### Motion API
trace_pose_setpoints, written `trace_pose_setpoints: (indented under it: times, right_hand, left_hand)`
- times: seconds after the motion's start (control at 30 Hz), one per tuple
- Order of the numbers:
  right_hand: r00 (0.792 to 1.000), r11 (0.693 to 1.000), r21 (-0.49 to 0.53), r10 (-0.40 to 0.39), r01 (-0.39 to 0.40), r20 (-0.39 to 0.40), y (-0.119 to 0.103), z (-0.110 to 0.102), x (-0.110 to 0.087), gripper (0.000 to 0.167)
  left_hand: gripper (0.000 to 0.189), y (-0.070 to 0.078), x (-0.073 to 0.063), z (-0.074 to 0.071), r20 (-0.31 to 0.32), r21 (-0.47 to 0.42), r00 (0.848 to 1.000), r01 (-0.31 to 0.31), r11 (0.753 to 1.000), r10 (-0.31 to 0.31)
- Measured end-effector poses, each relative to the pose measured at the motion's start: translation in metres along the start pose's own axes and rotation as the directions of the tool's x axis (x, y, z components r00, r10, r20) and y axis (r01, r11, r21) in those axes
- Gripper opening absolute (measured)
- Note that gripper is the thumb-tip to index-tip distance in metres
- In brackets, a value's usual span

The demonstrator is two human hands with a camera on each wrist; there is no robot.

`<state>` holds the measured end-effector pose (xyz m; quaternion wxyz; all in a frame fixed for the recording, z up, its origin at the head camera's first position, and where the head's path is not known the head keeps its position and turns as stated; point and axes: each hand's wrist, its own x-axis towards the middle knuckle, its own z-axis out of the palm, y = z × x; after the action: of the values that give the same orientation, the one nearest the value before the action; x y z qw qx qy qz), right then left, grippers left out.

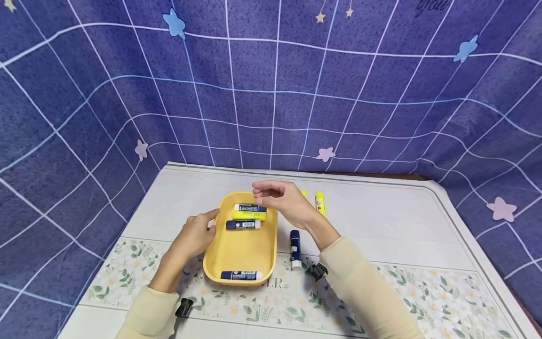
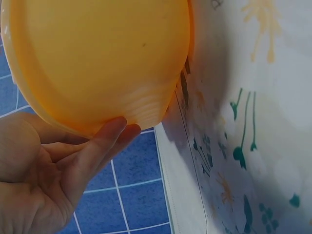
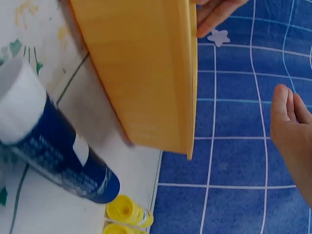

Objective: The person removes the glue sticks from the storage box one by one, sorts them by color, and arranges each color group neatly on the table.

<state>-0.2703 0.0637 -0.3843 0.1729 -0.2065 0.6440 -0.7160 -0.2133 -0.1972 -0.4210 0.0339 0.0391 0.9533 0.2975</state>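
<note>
A yellow plastic tray (image 1: 239, 252) lies on the table, its left rim held by my left hand (image 1: 195, 235). In the left wrist view, that hand's fingers (image 2: 105, 139) bear on the tray's outer wall. My right hand (image 1: 285, 202) hovers over the tray's far right corner, fingers gently bent and holding nothing. Inside are a blue glue stick (image 1: 250, 207) at the far end, partly behind the right fingertips, a yellow glue stick (image 1: 250, 215), another blue one (image 1: 243, 225), and a blue glue stick (image 1: 241, 275) by the near wall.
Right of the tray lies a blue glue stick (image 1: 295, 249) with a white cap. Beyond the right wrist is a yellow glue stick (image 1: 320, 202), with a second yellow one mostly hidden. A blue grid-patterned curtain (image 1: 271, 103) hangs behind the table (image 1: 381, 212).
</note>
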Motion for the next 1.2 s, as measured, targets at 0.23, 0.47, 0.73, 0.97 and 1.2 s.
trace_pose_setpoints:
  times: [0.23,0.47,0.73,0.97,1.2]
  right_hand:
    - [0.997,0.998,-0.057,0.036,-0.032,0.065,0.004,0.014,-0.001,0.044]
    - [0.987,0.99,-0.118,0.09,-0.074,0.134,0.008,0.017,-0.002,0.047]
    - [0.96,0.98,-0.16,0.154,-0.118,0.234,0.014,0.018,-0.003,0.05]
    - [0.921,0.971,-0.18,0.21,-0.157,0.328,0.024,0.021,-0.006,0.048]
    - [0.887,0.955,-0.242,0.254,-0.169,0.385,0.033,0.026,-0.005,0.049]
  left_hand:
    - [0.053,0.0,0.0,0.0,0.004,0.008,1.0,0.001,1.0,-0.001]
    - [0.052,0.002,0.0,0.0,-0.006,0.016,1.0,-0.001,1.0,0.001]
    - [0.052,0.003,-0.001,0.0,-0.011,0.015,1.0,0.0,1.0,0.0]
    - [0.052,0.002,-0.001,0.0,-0.013,0.02,1.0,-0.004,1.0,0.004]
    - [0.052,0.003,0.0,0.0,-0.018,0.025,1.0,-0.001,1.0,0.002]
